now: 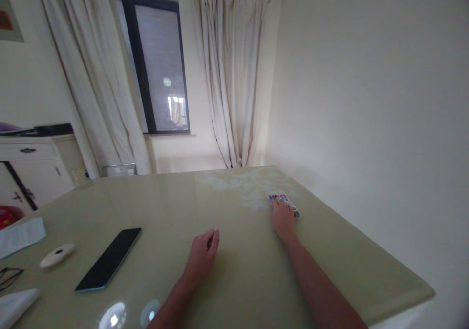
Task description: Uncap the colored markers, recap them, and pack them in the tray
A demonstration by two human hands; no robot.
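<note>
colourful item [295, 211] partly hidden under right hand [283, 216] (markings too small to tell); paper [22, 236] cut off at left edge

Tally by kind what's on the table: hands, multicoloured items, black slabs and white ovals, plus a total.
Hands: 2 (left hand, right hand)
Multicoloured item: 1, partly covered
Black slab: 1
White oval: 1
Total: 5

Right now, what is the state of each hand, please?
Left hand: fingers curled closed, nothing visible inside.
Right hand: over the colourful flat item; whether it grips cannot be told.
</note>
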